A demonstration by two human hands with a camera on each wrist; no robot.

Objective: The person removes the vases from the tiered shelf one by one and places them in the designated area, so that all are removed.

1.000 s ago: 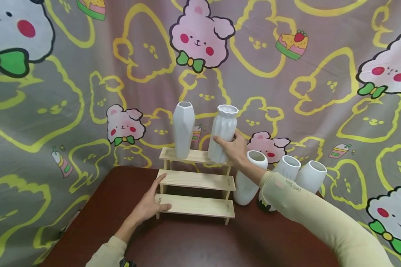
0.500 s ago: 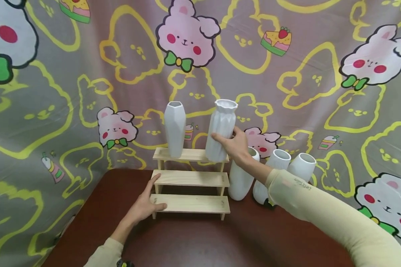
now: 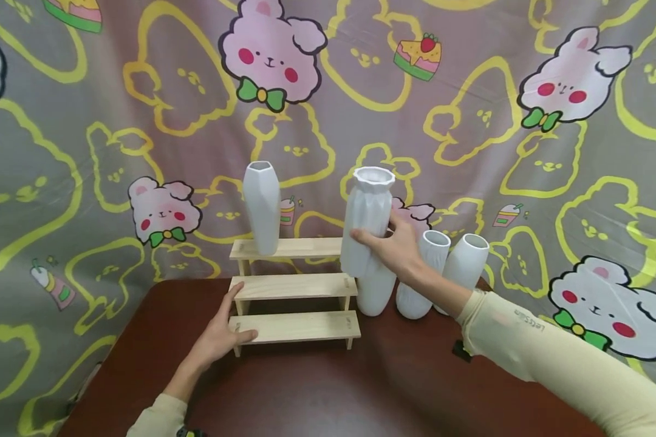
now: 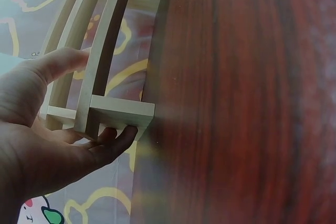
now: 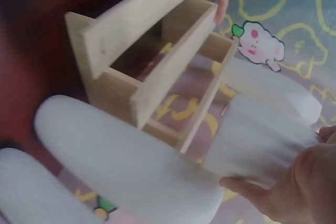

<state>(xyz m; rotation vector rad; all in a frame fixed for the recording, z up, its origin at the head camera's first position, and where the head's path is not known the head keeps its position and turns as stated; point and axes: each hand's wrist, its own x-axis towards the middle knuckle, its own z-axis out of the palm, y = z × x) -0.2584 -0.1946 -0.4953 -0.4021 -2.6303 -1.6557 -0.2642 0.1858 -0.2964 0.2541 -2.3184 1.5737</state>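
My left hand point(image 3: 213, 337) grips the left end of a three-step wooden display stand point(image 3: 297, 328). In the left wrist view, the fingers curl round the end of the stand point(image 4: 100, 72). With thumb and fingers around its body, my right hand point(image 3: 398, 250) holds a white pleated vase point(image 3: 369, 206) with a scalloped rim. That vase is upright in the head view, overlapping the right end of the top step; the right wrist view shows its base apart from the stand. A white faceted vase point(image 3: 262, 209) stands on the top step, towards the left.
Right of the stand, a white vase point(image 3: 374, 297) stands partly behind the held one. Farther right are a textured white vase point(image 3: 413, 300) and a smooth white vase point(image 3: 466, 262). All rest on the dark red-brown table point(image 3: 284, 394). A patterned curtain point(image 3: 317, 133) hangs behind.
The pleated vase has moved off the top step's right end, rightwards and slightly nearer me, in my right hand. My left hand stays on the stand. The head view has turned right.
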